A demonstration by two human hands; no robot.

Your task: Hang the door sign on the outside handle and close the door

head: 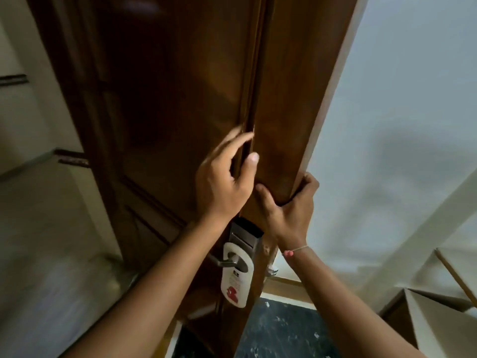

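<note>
Fingers (308, 183) of the right hand (289, 210) curl around the edge of the dark wooden door (180, 86), clenched on it. The left hand (222, 182) rests spread and loose against the door's face, grasping nothing, its thumb near the edge. One white door sign (234, 277) hangs on the lever handle (223, 262) below the hands, long axis upright, red mark at its lower end.
</note>
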